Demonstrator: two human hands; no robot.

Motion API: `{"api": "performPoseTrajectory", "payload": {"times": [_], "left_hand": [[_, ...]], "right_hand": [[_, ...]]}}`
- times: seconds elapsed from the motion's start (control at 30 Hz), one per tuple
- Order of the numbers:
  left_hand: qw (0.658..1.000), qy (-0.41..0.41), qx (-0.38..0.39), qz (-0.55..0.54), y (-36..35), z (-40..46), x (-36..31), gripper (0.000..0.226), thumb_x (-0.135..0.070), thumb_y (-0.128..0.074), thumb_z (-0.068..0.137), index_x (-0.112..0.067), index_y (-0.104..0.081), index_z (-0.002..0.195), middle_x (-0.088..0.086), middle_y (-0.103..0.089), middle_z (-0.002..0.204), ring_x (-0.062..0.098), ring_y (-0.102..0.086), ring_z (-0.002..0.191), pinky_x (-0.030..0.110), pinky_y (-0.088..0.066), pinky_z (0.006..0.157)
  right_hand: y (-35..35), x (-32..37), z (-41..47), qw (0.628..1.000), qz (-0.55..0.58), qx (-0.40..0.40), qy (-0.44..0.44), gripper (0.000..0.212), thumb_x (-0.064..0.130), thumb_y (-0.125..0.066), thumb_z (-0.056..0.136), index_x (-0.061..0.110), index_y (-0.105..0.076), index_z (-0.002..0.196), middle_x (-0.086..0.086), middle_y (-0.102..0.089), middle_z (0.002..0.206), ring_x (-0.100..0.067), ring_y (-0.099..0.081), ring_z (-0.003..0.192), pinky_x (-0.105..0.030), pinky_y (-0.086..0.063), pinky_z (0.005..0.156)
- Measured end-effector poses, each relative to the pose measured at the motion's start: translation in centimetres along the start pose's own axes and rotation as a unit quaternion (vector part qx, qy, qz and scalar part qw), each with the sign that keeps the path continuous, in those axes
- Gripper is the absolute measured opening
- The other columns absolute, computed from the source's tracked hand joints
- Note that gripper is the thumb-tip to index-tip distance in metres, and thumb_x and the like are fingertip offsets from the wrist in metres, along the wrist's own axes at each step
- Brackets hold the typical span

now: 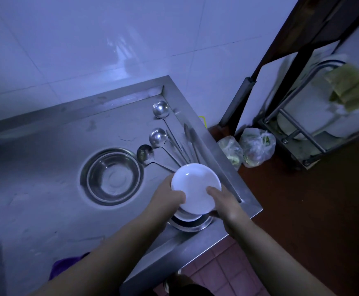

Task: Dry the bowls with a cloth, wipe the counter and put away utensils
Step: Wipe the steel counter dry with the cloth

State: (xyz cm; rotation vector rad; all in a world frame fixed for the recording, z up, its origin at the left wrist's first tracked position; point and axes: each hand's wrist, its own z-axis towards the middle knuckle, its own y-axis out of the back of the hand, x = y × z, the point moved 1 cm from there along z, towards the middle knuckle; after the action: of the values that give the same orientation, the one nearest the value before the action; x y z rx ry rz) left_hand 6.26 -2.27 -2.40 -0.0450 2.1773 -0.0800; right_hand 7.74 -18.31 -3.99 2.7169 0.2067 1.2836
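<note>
Holding a white bowl (195,188) with both hands over the steel counter (46,189), low and right of centre.

Left hand (170,197) grips its left rim, right hand (223,202) its right, above stacked steel bowls (192,223). Three ladles (160,135) and tongs (192,139) lie just above; another steel bowl (113,176) sits mid-frame, a purple cloth (65,267) lower left.

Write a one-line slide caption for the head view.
Both hands, left and right, hold a white bowl over stacked dishes on a steel counter, ladles beyond.
</note>
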Motion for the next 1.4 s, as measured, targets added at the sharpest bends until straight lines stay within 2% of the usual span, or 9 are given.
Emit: {"api": "performPoseTrajectory", "payload": {"times": [0.17,0.3,0.47,0.63,0.77,0.9,1.13,1.27,1.4], "left_hand": [[1.0,0.013,-0.014,0.005,-0.2,0.9,0.9,0.049,-0.012,-0.046,0.05,-0.04,-0.059,0.088,-0.015,-0.066,0.075,0.0,-0.057,0.066,0.012,-0.042,0.047],[0.999,0.018,-0.029,-0.011,-0.5,1.0,1.2,0.053,-0.012,-0.047,0.05,-0.042,-0.059,0.092,-0.015,-0.066,0.081,0.001,-0.058,0.072,0.01,-0.043,0.047],[0.999,0.017,-0.034,-0.017,-0.6,0.6,1.3,0.055,-0.014,-0.051,0.053,-0.045,-0.061,0.098,-0.012,-0.069,0.095,0.009,-0.063,0.089,0.019,-0.047,0.06],[0.997,-0.004,-0.073,0.006,-0.7,0.3,1.0,0.049,-0.02,-0.057,0.056,-0.037,-0.061,0.102,-0.007,-0.066,0.102,0.018,-0.062,0.098,0.034,-0.053,0.078],[0.995,-0.006,-0.099,0.021,-0.4,0.0,1.0,0.068,-0.017,-0.066,0.073,-0.026,-0.045,0.136,-0.001,-0.053,0.13,0.019,-0.053,0.111,0.032,-0.045,0.083],[0.993,-0.024,-0.118,0.012,0.0,-0.5,0.8,0.07,-0.011,-0.066,0.08,-0.028,-0.038,0.142,0.003,-0.043,0.143,0.009,-0.042,0.115,0.029,-0.037,0.088],[0.974,-0.072,-0.215,0.024,4.9,-3.8,2.1,0.049,-0.021,-0.066,0.082,-0.029,-0.052,0.128,-0.005,-0.058,0.121,0.006,-0.054,0.108,0.021,-0.042,0.084],[0.956,-0.031,-0.288,0.037,10.4,-6.8,5.3,0.039,-0.007,-0.064,0.082,-0.023,-0.059,0.117,0.005,-0.063,0.115,0.014,-0.06,0.098,0.027,-0.048,0.083],[0.934,0.017,-0.333,0.129,16.3,-10.0,9.7,0.036,-0.007,-0.06,0.081,-0.022,-0.063,0.114,0.002,-0.064,0.109,0.013,-0.059,0.094,0.026,-0.043,0.083]], "right_hand": [[-0.1,-0.7,1.3,1.0,-0.013,-0.001,-0.009,0.025,0.02,-0.049,0.094,0.031,-0.052,0.117,0.002,-0.061,0.1,-0.017,-0.059,0.089,-0.028,-0.051,0.058],[0.1,-0.7,1.6,0.998,-0.055,0.004,0.005,0.03,0.022,-0.052,0.091,0.033,-0.052,0.119,0.003,-0.062,0.101,-0.021,-0.059,0.096,-0.041,-0.053,0.08],[0.7,-0.3,1.0,0.996,-0.071,0.044,0.031,0.033,0.02,-0.056,0.09,0.029,-0.054,0.121,0.002,-0.064,0.107,-0.018,-0.06,0.1,-0.036,-0.052,0.082],[1.3,0.9,0.8,0.988,-0.139,0.029,0.063,0.018,0.027,-0.057,0.09,0.031,-0.055,0.107,0.011,-0.06,0.097,-0.007,-0.057,0.091,-0.023,-0.043,0.067],[1.6,3.3,0.1,0.957,-0.246,0.003,0.153,0.037,0.029,-0.059,0.087,0.017,-0.054,0.122,-0.002,-0.057,0.108,-0.016,-0.053,0.101,-0.029,-0.041,0.082],[0.5,6.2,-1.3,0.893,-0.344,-0.027,0.288,0.051,0.028,-0.059,0.088,0.019,-0.048,0.136,0.001,-0.052,0.134,-0.014,-0.04,0.127,-0.026,-0.031,0.103],[-6.0,8.3,-5.4,0.788,-0.362,0.048,0.496,0.027,0.013,-0.061,0.084,0.013,-0.067,0.11,-0.001,-0.063,0.113,-0.015,-0.048,0.112,-0.018,-0.033,0.094],[-11.1,5.9,-6.4,0.769,-0.384,0.151,0.488,0.026,0.016,-0.057,0.087,0.014,-0.066,0.112,0.0,-0.063,0.112,-0.013,-0.047,0.111,-0.016,-0.032,0.089],[-16.2,1.2,-5.7,0.779,-0.434,0.239,0.384,0.029,0.023,-0.051,0.092,0.022,-0.063,0.119,0.005,-0.059,0.123,-0.011,-0.042,0.121,-0.023,-0.033,0.098]]}}
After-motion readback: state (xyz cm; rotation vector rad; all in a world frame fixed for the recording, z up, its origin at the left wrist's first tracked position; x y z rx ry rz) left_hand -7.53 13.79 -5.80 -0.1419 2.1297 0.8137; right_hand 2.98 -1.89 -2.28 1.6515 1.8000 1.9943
